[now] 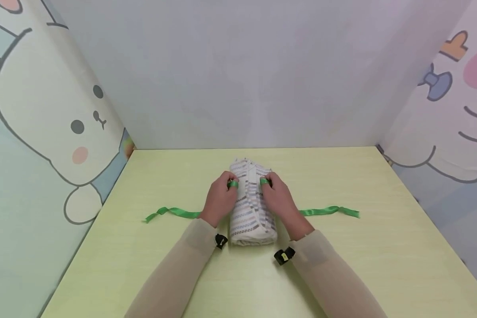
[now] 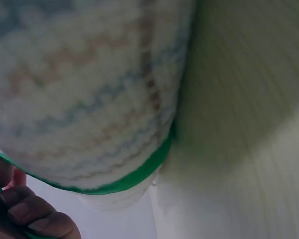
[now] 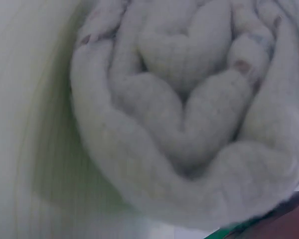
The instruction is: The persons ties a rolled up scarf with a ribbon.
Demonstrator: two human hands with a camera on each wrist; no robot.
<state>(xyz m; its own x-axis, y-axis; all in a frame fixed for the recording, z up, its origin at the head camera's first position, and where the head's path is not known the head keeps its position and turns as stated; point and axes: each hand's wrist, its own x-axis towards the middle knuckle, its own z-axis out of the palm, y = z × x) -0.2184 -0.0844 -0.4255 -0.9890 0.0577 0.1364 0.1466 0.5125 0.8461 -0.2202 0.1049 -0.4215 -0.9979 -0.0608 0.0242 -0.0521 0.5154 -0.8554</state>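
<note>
A rolled-up striped towel (image 1: 248, 223) lies lengthwise on the table, its near end showing spiral folds in the right wrist view. Green ribbon (image 2: 114, 185) runs along the towel's side and down toward the tabletop in the left wrist view. At the roll's left side, my left hand (image 1: 219, 198) pinches the ribbon with curled fingers. My right hand (image 1: 277, 198) pinches the ribbon on the opposite side, near the top of the roll. Loose ribbon tails stretch out past both hands. The ribbon's stretch beneath the towel is hidden.
The pale yellow table (image 1: 115, 269) extends around the roll on all sides. A plain light wall (image 1: 246, 75) stands behind it, and cartoon-printed panels (image 1: 43, 115) flank the left and right edges. Black wrist cameras (image 1: 284, 255) sit at both sleeve cuffs.
</note>
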